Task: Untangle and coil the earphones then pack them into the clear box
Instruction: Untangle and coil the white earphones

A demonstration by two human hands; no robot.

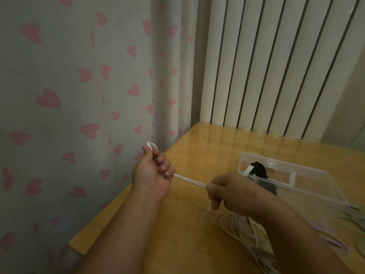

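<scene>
Left hand [154,173] grips looped white earphone cable [189,180], stretched taut toward 4 o'clock into the right hand [229,191], which pinches it. Clear box [320,186] lies on the table [187,155], at 2 o'clock from the right hand.

A heart-print curtain [79,86] and pale vertical blinds [266,62] back a glossy wooden table [187,224].
</scene>
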